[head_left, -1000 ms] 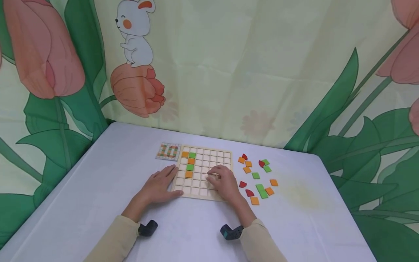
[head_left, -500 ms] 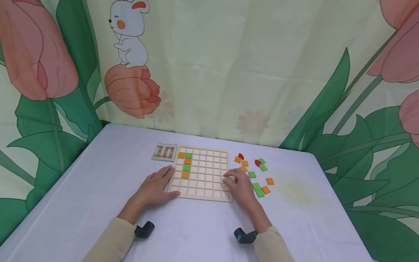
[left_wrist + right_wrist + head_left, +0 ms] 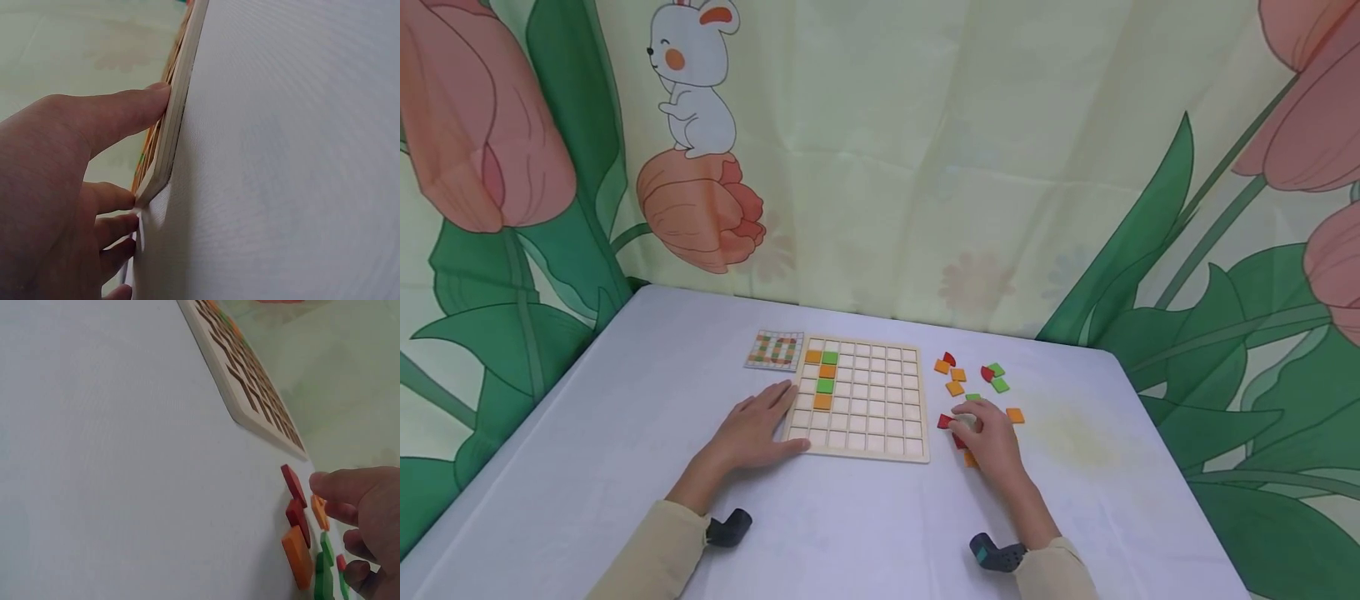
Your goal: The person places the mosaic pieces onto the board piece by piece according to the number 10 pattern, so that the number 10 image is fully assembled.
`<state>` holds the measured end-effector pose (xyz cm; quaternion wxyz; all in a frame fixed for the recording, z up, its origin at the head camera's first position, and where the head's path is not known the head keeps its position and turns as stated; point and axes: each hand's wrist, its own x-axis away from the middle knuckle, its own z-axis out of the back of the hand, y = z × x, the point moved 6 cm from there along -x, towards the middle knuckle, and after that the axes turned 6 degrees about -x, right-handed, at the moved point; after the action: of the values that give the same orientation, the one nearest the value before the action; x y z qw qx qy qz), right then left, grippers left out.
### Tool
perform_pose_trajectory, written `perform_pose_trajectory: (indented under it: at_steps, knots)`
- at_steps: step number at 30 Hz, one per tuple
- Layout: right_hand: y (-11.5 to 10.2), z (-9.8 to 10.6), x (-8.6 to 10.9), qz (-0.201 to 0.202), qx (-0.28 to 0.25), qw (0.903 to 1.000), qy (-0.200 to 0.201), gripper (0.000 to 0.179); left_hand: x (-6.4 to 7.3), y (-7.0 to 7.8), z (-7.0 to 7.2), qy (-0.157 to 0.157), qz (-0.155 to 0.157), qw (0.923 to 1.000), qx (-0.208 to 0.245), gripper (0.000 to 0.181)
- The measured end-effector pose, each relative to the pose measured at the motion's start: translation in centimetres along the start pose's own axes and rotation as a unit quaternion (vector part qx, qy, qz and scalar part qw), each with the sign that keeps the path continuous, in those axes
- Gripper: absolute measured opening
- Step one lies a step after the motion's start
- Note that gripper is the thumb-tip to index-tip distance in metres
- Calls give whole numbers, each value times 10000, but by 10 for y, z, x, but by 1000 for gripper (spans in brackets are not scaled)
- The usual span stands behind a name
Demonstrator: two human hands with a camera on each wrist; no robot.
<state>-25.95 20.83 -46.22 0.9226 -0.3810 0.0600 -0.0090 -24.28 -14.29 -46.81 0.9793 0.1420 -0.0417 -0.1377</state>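
Note:
A wooden grid board [image 3: 880,425] lies on the table, with orange and green square tiles [image 3: 825,386] set in its left columns. My left hand [image 3: 756,429] rests at the board's left edge, fingers extended; in the left wrist view the thumb [image 3: 134,109] touches the near rim. Right of the board, my right hand [image 3: 992,437] hovers over loose tiles, thumb and fingers bent and apart with nothing between them. A red quarter-circle tile [image 3: 945,422] lies by its fingertips. In the right wrist view another red tile [image 3: 298,519] and an orange tile [image 3: 297,556] lie below the hand.
A small pattern card [image 3: 775,350] lies beyond the left hand, beside the board. More loose tiles are scattered at the right, among them an orange tile [image 3: 1015,415] and a green tile [image 3: 1000,385]. A printed curtain [image 3: 880,167] hangs behind the table.
My right hand has moved right, from over the board to above the loose tiles, and now covers some of them. My left hand has stayed at the board's edge. The head view has shifted slightly.

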Motion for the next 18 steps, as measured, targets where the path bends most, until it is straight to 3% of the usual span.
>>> perform_pose_trajectory:
  at_steps: [7, 18]
  knots:
    - [21, 11, 1, -246, 360, 9990, 101, 34, 0, -2, 0, 20, -30, 10000, -42, 90]
    - [35, 23, 3, -472, 783, 9957, 111, 41, 0, -2, -1, 43, -164, 9999, 6, 90]
